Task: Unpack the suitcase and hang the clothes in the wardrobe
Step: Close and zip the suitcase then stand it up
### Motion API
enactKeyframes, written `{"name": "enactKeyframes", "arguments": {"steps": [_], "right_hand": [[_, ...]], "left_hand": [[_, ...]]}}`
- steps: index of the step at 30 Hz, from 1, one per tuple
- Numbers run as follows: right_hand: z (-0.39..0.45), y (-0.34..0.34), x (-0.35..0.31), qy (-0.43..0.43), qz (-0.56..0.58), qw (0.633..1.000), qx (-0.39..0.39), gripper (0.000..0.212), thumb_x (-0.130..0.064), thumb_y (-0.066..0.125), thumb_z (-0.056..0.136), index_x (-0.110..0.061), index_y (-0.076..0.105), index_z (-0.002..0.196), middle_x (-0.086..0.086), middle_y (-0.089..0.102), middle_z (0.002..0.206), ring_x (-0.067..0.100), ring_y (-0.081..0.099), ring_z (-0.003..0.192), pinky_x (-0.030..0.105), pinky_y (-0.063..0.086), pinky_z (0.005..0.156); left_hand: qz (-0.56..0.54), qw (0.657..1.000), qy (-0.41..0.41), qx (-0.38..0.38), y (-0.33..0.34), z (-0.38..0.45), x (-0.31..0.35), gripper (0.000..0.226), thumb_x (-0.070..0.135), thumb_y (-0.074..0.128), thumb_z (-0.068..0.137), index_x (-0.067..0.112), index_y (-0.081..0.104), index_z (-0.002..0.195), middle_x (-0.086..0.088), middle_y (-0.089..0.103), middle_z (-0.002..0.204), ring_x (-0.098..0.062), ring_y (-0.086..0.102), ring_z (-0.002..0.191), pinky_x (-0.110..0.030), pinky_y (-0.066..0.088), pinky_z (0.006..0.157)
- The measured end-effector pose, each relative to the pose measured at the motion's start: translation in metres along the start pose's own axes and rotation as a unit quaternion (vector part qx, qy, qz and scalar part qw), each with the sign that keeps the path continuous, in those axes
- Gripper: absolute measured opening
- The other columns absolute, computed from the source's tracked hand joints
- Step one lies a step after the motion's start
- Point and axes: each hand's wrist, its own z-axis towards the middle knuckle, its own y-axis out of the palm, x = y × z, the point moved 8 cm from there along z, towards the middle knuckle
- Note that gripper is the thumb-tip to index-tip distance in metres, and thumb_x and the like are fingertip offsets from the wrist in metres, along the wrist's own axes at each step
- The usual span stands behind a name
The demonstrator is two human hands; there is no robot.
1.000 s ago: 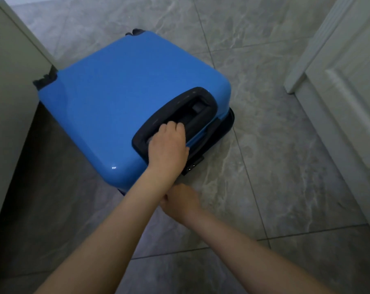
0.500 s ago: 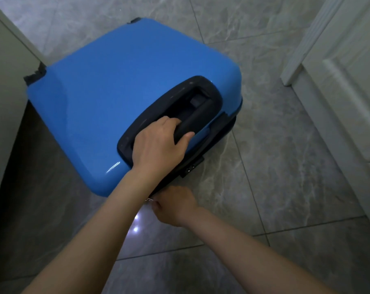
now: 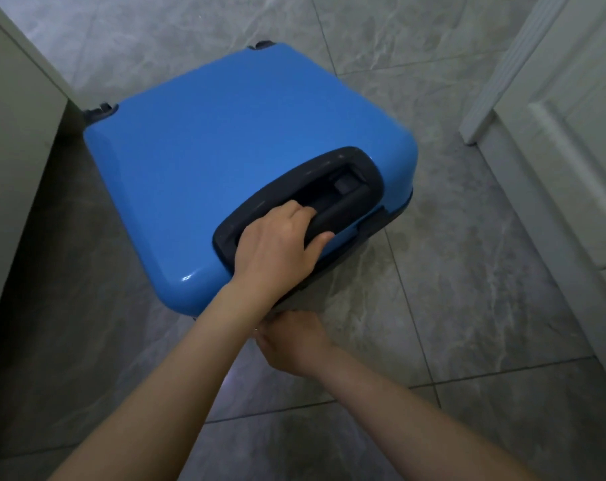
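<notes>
A glossy blue hard-shell suitcase (image 3: 225, 161) lies closed on the grey marble-patterned tile floor (image 3: 451, 289), its broad face up, so whatever it holds is hidden. Two black wheel housings (image 3: 100, 111) show at its far corners.

The left hand (image 3: 277, 251) is curled around the black plastic bar of the recessed black carry handle (image 3: 329, 189) at the near end of the shell, fingers tucked into the recess and thumb wrapped under the bar. The right hand (image 3: 294, 341) sits low beside the near corner of the case, just under the left wrist, its fingers bent together towards something small at the case edge; the left forearm covers the spot, so what it pinches, possibly a zip pull, cannot be told.

On the left, the suitcase's far corner lies near a pale flat-fronted cabinet (image 3: 13, 151), with a narrow dark strip of floor between them. On the right, a white panelled door (image 3: 579, 140) and its moulded frame stand well apart from the case, with a wide band of bare tile between. Open floor also lies beyond the far end of the case and near the person.
</notes>
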Motion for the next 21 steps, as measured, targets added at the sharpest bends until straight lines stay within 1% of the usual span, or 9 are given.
{"name": "enactKeyframes", "arguments": {"steps": [3,5,7,11,12,15,17,18,21], "right_hand": [[-0.001,-0.004,0.005,-0.005,-0.019,0.999,0.037,0.030,-0.022,0.038,0.097,-0.007,0.063,0.102,0.015,0.067,0.099,0.036,0.063,0.089,0.031,0.035,0.065],[-0.002,-0.008,0.011,-0.002,-0.025,0.999,0.037,0.033,-0.025,0.036,0.098,-0.008,0.063,0.104,0.015,0.067,0.101,0.037,0.062,0.091,0.032,0.038,0.067],[-0.002,-0.014,0.018,-0.007,-0.026,0.999,0.038,0.033,-0.024,0.037,0.098,-0.004,0.062,0.097,0.018,0.067,0.097,0.037,0.062,0.087,0.033,0.035,0.065],[-0.005,-0.027,0.029,-0.019,0.006,0.996,0.088,0.020,-0.017,0.059,0.084,-0.006,0.065,0.067,0.015,0.065,0.061,0.035,0.063,0.052,0.028,0.038,0.048],[-0.006,-0.029,0.036,-0.003,0.005,0.995,0.096,0.019,-0.019,0.058,0.082,-0.009,0.067,0.069,0.013,0.066,0.062,0.034,0.064,0.053,0.027,0.042,0.047],[-0.010,-0.050,0.092,0.111,0.002,0.988,0.107,0.025,-0.028,0.048,0.090,-0.012,0.068,0.093,0.015,0.069,0.089,0.033,0.066,0.082,0.033,0.049,0.065],[-0.022,-0.072,0.139,0.195,0.028,0.970,0.145,0.028,-0.029,0.046,0.092,-0.009,0.065,0.086,0.015,0.067,0.086,0.032,0.064,0.081,0.031,0.042,0.062],[-0.028,-0.082,0.154,0.215,0.028,0.962,0.167,0.030,-0.028,0.045,0.093,-0.009,0.064,0.081,0.016,0.066,0.082,0.032,0.063,0.078,0.030,0.038,0.060],[-0.030,-0.083,0.166,0.212,0.014,0.961,0.177,0.033,-0.029,0.044,0.093,-0.009,0.064,0.076,0.015,0.065,0.077,0.032,0.061,0.075,0.029,0.037,0.058]], "left_hand": [[0.004,1.000,0.003,0.004,0.001,0.006,0.003,0.041,0.043,0.058,0.084,0.008,0.068,0.100,-0.004,0.067,0.088,-0.023,0.064,0.075,-0.029,0.046,0.052],[0.008,1.000,0.001,0.012,0.001,0.009,0.005,0.040,0.042,0.059,0.083,0.007,0.069,0.099,-0.006,0.066,0.086,-0.024,0.064,0.073,-0.028,0.045,0.050],[0.005,1.000,-0.006,0.018,0.001,0.011,0.006,0.038,0.041,0.062,0.083,0.007,0.068,0.099,-0.006,0.065,0.086,-0.025,0.063,0.072,-0.029,0.045,0.049],[-0.010,0.999,-0.019,0.033,-0.002,0.014,0.007,0.037,0.040,0.065,0.084,0.007,0.068,0.102,-0.006,0.063,0.088,-0.024,0.062,0.075,-0.029,0.043,0.050],[-0.012,0.999,-0.023,0.034,-0.003,0.015,0.007,0.037,0.039,0.065,0.084,0.007,0.068,0.103,-0.006,0.062,0.088,-0.024,0.061,0.075,-0.028,0.042,0.051],[-0.012,0.999,-0.034,0.017,-0.001,0.011,0.000,0.036,0.039,0.065,0.084,0.008,0.068,0.103,-0.006,0.061,0.088,-0.024,0.060,0.076,-0.028,0.041,0.052],[-0.007,1.000,-0.022,0.005,0.002,0.003,-0.005,0.036,0.039,0.063,0.083,0.007,0.068,0.100,-0.006,0.061,0.085,-0.024,0.060,0.073,-0.031,0.046,0.048],[-0.003,1.000,-0.012,0.003,0.003,-0.001,-0.006,0.037,0.040,0.062,0.082,0.007,0.069,0.099,-0.006,0.061,0.083,-0.024,0.060,0.070,-0.032,0.048,0.046],[0.010,1.000,0.010,0.003,0.003,-0.010,-0.009,0.040,0.043,0.057,0.082,0.007,0.069,0.096,-0.004,0.061,0.080,-0.022,0.061,0.066,-0.028,0.046,0.043]]}}
